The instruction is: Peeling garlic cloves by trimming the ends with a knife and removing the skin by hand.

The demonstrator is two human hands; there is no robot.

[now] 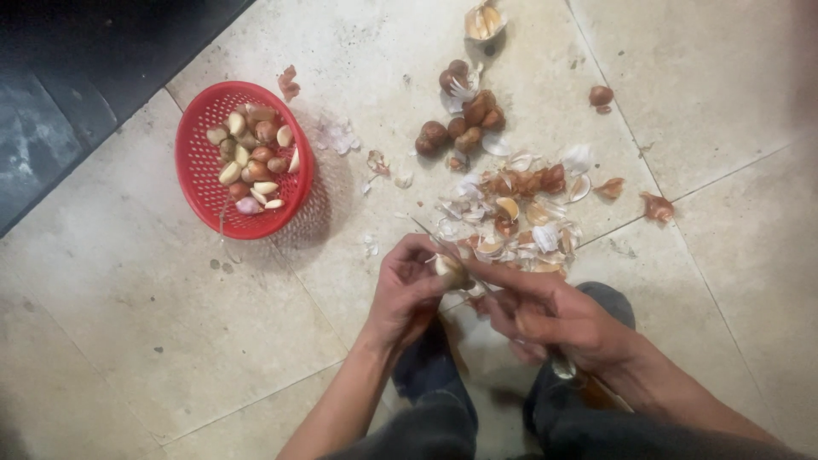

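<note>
My left hand (406, 288) grips a small pale garlic clove (447, 268) by its fingertips, low over the tiled floor. My right hand (545, 317) holds a thin knife (433, 238) whose blade runs up-left past the clove, the index finger stretched along it. Both hands meet just below a heap of papery peels (520, 217). A red plastic basket (194, 170) to the upper left holds several peeled cloves and shallots (251, 158).
A cluster of unpeeled brown shallots (464, 123) lies beyond the peels. Single shallots (601, 95) and skin scraps (658, 207) are scattered to the right, a garlic piece (483, 21) at the top. A dark raised edge (68, 94) borders the upper left. My knees (443, 383) are below.
</note>
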